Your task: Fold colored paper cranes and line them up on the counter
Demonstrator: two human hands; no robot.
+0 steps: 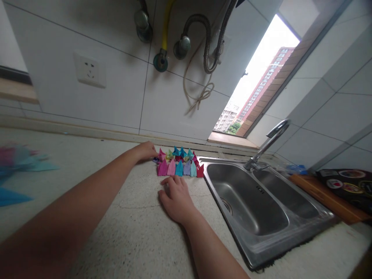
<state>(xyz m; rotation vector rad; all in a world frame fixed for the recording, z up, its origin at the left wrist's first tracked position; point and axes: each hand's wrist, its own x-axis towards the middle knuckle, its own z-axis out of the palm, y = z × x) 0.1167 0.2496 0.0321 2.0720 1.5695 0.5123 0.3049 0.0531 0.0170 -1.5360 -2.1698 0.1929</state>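
Observation:
Folded origami pieces in several colours stand close together on the counter, left of the sink. A front row holds a magenta piece [162, 168], a blue piece [179, 169] and a red piece [200, 171] among others. Behind it are more, such as a pink piece [162, 154]. My left hand [143, 151] is at the group's left end, its fingers pinched on a dark purple origami piece [156, 159], only partly visible. My right hand [178, 199] rests on the counter just in front of the front row, fingers apart and slightly bent, holding nothing.
A steel double sink [244, 248] with a faucet [270, 141] lies to the right. More paper pieces [20, 162], blurred, are at the far left. A tiled wall with pipes and a socket [90, 69] rises behind. A wooden board [325, 195] sits beyond the sink.

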